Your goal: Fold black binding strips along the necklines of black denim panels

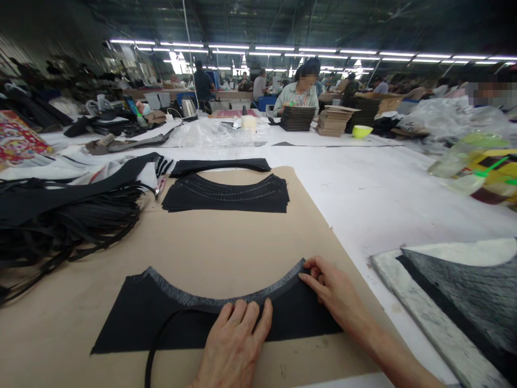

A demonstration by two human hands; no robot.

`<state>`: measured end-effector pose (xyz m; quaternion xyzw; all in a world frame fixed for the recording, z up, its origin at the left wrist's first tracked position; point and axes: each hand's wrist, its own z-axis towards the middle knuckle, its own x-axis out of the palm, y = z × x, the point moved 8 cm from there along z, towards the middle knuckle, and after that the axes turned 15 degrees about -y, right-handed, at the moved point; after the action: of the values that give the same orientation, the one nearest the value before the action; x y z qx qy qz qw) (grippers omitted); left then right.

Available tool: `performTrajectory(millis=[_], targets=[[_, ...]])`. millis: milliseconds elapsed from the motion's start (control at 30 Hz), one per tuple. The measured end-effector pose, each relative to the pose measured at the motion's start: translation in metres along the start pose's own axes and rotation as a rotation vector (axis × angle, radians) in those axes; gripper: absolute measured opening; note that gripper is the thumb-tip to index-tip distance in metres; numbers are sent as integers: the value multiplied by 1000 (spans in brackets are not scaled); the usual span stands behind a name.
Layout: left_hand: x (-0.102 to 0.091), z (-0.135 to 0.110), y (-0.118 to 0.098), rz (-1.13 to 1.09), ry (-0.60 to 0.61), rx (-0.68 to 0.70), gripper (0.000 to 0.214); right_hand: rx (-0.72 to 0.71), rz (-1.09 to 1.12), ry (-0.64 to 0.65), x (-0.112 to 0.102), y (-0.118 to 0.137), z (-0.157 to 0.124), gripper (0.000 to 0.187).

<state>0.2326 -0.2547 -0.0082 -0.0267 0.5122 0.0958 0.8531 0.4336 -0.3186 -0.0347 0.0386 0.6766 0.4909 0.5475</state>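
Note:
A black fabric panel (133, 318) with a curved grey edge band (189, 295) lies flat on brown paper in front of me. A narrow black strip (155, 334) loops over the panel from the lower left and passes under my left hand (238, 334). That hand rests palm down, fingers stretched along the strip just below the middle of the curve. At the panel's upper right tip, my right hand (329, 285) has thumb and forefinger pinched on the strip's end by the grey band. The fingertips partly hide what they grip.
Stacked black curved pieces (226, 196) lie farther back on the brown paper (226, 234). Many black strips (97, 231) are heaped at left. A pale slab (428, 312) bearing grey-black material is at right. A co-worker (301, 94) sits across the table beside stacked pieces (298, 118).

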Motion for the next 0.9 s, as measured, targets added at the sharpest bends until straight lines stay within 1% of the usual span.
performTrajectory(millis=[133, 300, 433, 667, 833, 900], targets=[[0, -2, -1, 8, -5, -4, 53, -58, -49, -13, -1, 3, -1, 17], [1, -3, -1, 11, -9, -6, 56, -68, -80, -19, 0, 3, -2, 22], [2, -2, 0, 7, -9, -14, 57, -84, -96, -19, 1, 4, -1, 21], [-3, -2, -2, 24, -13, -12, 55, -95, -91, -50, 0, 3, -4, 17], [0, -3, -3, 26, 3, -12, 56, -87, -90, -71, -1, 2, -3, 21], [0, -3, -3, 29, 3, -13, 56, -88, -93, -59, -1, 3, -3, 19]])
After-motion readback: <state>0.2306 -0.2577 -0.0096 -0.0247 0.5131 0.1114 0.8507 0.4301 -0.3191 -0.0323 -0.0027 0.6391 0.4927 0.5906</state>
